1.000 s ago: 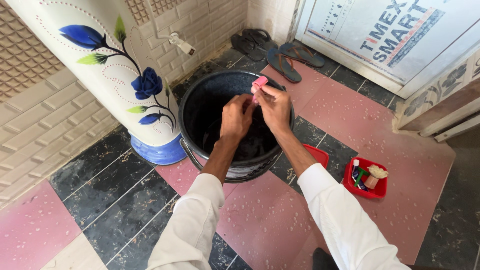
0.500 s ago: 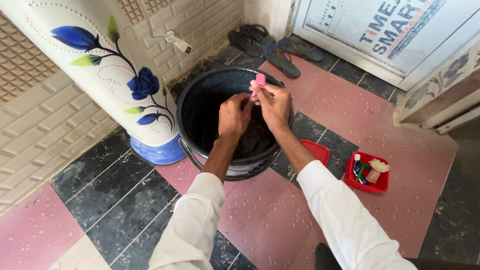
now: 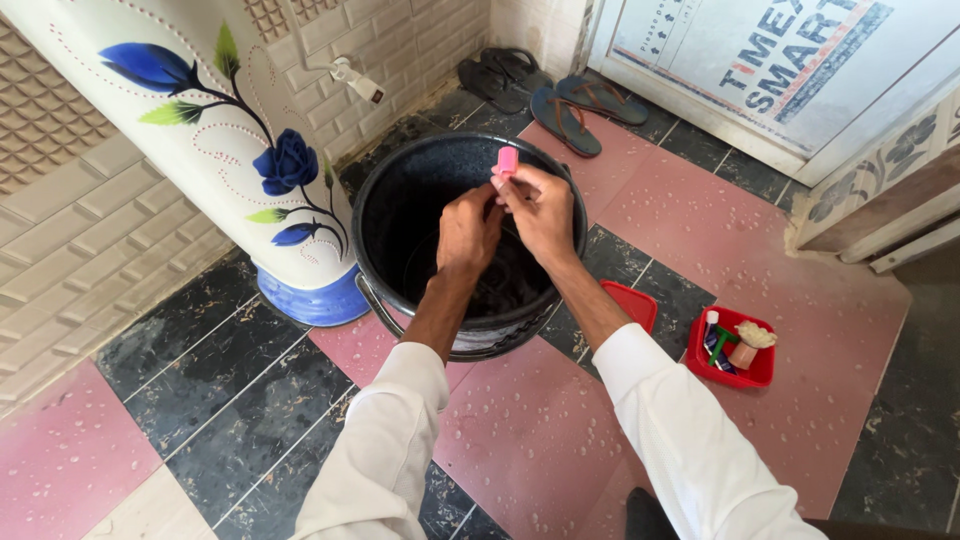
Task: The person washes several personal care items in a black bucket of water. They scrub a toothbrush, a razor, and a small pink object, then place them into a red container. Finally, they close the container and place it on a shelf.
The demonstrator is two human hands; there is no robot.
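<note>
We hold both hands over the dark bucket (image 3: pixel 400 215). Our right hand (image 3: pixel 545 215) pinches a small pink sachet (image 3: pixel 507 160) at its fingertips, above the far rim. Our left hand (image 3: pixel 468 232) closes its grip on the sachet's lower end, touching the right. A red tray (image 3: pixel 760 372) of toiletries sits on the floor nearby.

Bucket (image 3: pixel 400 215) mouth lies open beneath both hands — flowered pedestal (image 3: pixel 215 150) crowds its left, red tray (image 3: pixel 730 350) right.
</note>
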